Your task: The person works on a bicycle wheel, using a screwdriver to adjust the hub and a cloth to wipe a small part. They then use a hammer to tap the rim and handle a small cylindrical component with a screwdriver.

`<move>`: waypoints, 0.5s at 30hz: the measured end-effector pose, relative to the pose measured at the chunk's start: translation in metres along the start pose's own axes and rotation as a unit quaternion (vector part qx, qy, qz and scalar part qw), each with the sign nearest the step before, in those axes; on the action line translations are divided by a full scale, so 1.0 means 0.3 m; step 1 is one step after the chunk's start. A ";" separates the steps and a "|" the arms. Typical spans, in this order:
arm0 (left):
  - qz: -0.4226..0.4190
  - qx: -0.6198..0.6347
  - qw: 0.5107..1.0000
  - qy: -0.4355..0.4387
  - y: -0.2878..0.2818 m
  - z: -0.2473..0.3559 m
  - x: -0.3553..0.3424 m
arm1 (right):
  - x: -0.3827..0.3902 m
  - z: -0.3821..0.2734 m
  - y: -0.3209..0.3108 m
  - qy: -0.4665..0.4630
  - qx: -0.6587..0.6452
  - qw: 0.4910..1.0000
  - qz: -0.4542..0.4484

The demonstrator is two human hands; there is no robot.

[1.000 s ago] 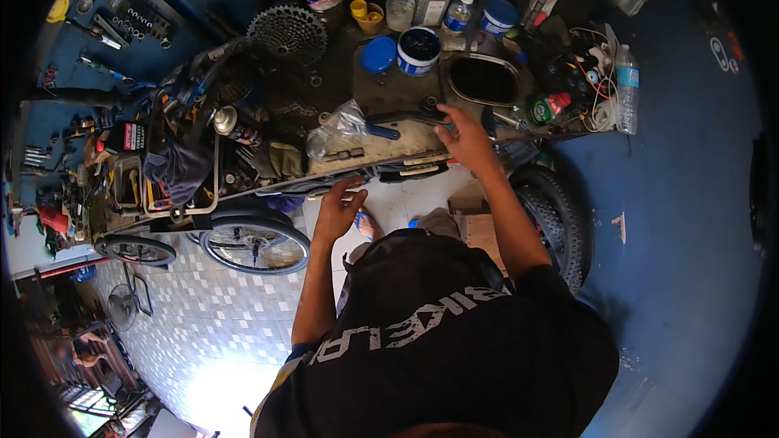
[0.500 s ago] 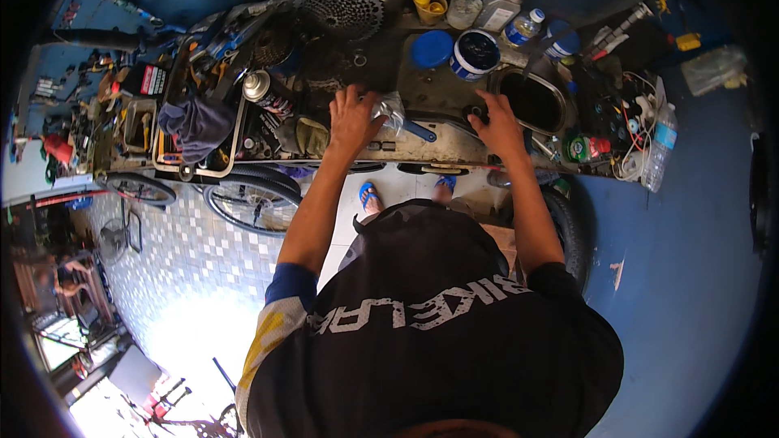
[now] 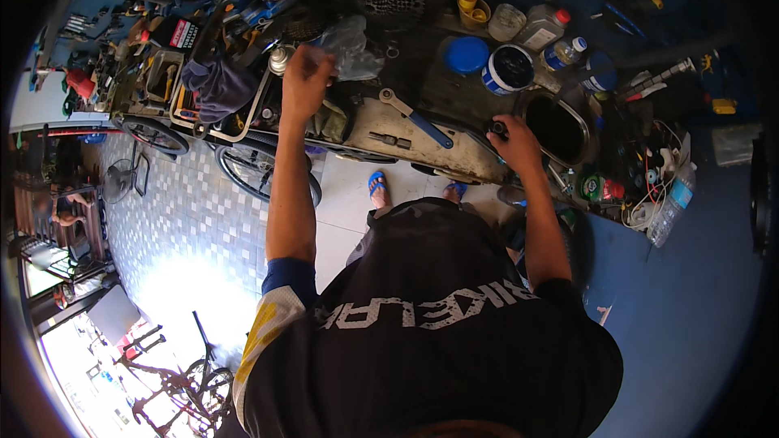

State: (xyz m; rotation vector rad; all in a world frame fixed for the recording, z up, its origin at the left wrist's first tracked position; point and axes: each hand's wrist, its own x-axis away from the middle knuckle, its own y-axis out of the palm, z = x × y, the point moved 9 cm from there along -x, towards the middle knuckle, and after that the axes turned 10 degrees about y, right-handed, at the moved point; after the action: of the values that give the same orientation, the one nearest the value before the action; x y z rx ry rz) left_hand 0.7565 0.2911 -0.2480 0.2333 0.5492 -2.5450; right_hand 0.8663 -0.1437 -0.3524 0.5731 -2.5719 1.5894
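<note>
Bag (image 3: 355, 50) | extends rightward | left grip (image 3: 304, 88): pinching it | right grip (image 3: 519, 148): clasping dark part (image 3: 496, 127), axis unclear

Single view: head-worn left fisheye, looking down; wearer's torso (image 3: 454, 276) close below, counter (image 3: 469, 157) farther off.

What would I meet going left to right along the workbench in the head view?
Dark cloth, left grip, clear plastic bag, blue-handled tool, blue lid, right grip, dark metal-rimmed basin, clear plastic bottle.
</note>
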 end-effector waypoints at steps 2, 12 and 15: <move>0.022 0.066 0.998 -0.003 -0.034 -0.029 0.010 | -0.002 -0.007 -0.004 -0.002 -0.003 1.000 0.002; 0.044 0.206 0.972 -0.104 -0.116 -0.002 0.013 | 0.014 -0.018 -0.015 0.017 -0.002 1.000 0.006; 0.032 0.204 0.971 -0.121 -0.077 -0.008 0.000 | 0.022 -0.021 -0.017 0.017 -0.012 1.000 0.008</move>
State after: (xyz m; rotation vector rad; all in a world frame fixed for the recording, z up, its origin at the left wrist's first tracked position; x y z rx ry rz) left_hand 0.7446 0.3101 -0.2423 0.0775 -0.0770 -2.5509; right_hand 0.8612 -0.1420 -0.3436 0.5215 -2.5740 1.5556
